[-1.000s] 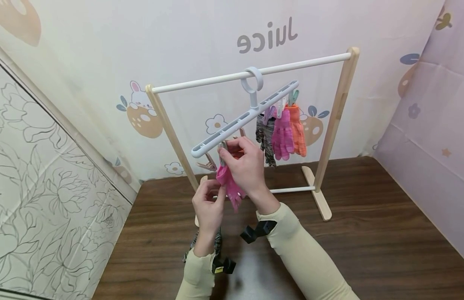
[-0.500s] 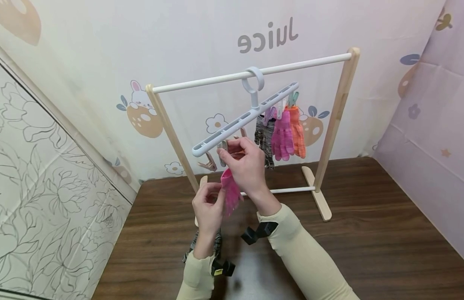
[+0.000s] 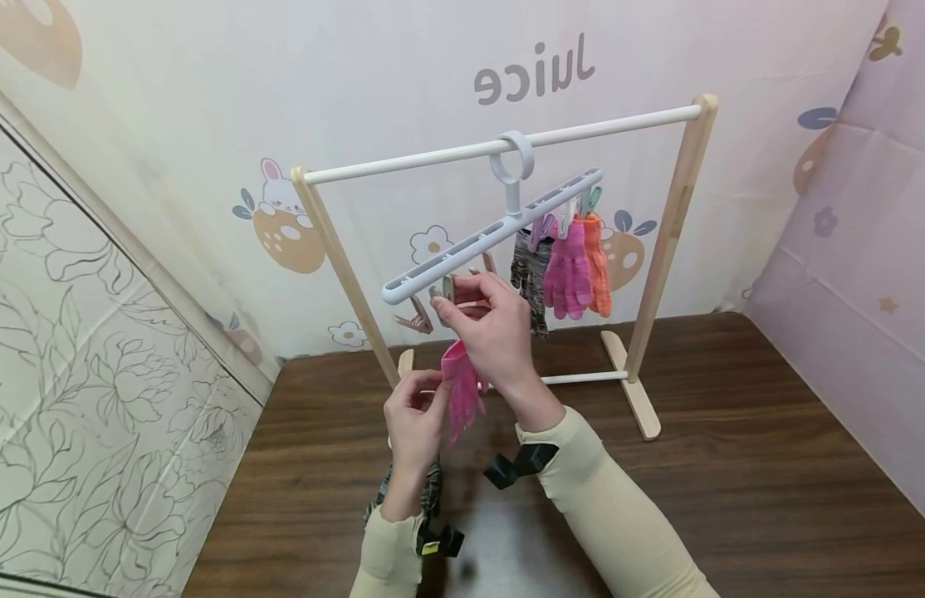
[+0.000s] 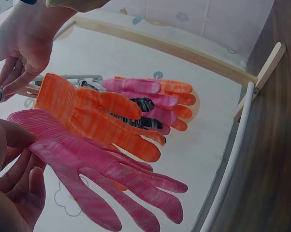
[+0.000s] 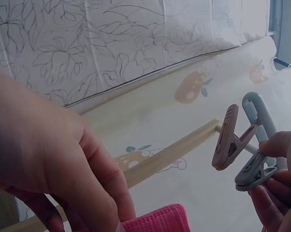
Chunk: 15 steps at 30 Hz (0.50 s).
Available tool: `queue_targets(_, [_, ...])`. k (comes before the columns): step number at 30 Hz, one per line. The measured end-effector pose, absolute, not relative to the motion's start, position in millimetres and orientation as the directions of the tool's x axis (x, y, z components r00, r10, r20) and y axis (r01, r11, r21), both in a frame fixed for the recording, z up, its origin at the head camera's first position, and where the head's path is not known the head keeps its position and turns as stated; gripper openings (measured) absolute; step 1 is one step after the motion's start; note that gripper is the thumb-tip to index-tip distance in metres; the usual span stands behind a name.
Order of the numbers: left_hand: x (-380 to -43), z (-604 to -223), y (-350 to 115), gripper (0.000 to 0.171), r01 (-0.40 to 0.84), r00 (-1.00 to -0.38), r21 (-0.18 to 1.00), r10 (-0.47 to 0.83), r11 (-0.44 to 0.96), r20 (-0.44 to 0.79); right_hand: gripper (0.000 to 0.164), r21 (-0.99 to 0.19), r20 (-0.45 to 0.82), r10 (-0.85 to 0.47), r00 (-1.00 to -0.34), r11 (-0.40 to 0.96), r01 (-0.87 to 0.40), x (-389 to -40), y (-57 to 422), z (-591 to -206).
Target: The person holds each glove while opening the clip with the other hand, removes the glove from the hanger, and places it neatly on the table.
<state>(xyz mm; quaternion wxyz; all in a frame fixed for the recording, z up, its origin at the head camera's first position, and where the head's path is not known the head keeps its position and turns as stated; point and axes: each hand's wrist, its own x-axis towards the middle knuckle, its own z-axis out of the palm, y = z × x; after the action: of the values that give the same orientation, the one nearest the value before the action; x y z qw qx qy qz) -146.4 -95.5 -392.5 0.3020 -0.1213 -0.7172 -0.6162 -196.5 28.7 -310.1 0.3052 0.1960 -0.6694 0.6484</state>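
Observation:
My left hand [image 3: 416,422] pinches a pink knit glove [image 4: 104,162] near its cuff, with the glove's fingers hanging down. Above it, my right hand [image 3: 498,332] pinches a grey clothespin [image 5: 255,172] at the left part of the pale grey hanger [image 3: 479,242]. The glove's cuff is apart from this clothespin. Beside the clothespin hangs a brownish-pink clothespin [image 5: 226,139] with nothing in it. An orange glove [image 4: 78,106] hangs behind the pink one, mostly hidden by my right hand in the head view.
The hanger hooks over the white rail [image 3: 612,127] of a wooden rack [image 3: 675,224]. On its right side hang a grey-black glove [image 3: 528,278], a pink glove [image 3: 566,274] and an orange glove [image 3: 597,270]. A dark striped glove [image 3: 433,488] lies on the table under my left forearm.
The pink glove's cuff has dropped away from the grey clothespin, still in my left hand. My right hand stays on the clothespin, and the hanger has swung slightly.

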Motion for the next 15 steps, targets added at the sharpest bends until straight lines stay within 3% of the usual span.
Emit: queue_targets(15, [-143.2, -393.4, -99.0, 0.007, 0.467, -0.855, 0.861, -0.147, 0.199, 0.498, 0.036, -0.742, 0.668, 0.081, -0.740, 0.140, -0.655, -189.9, 36.7, -308.2])
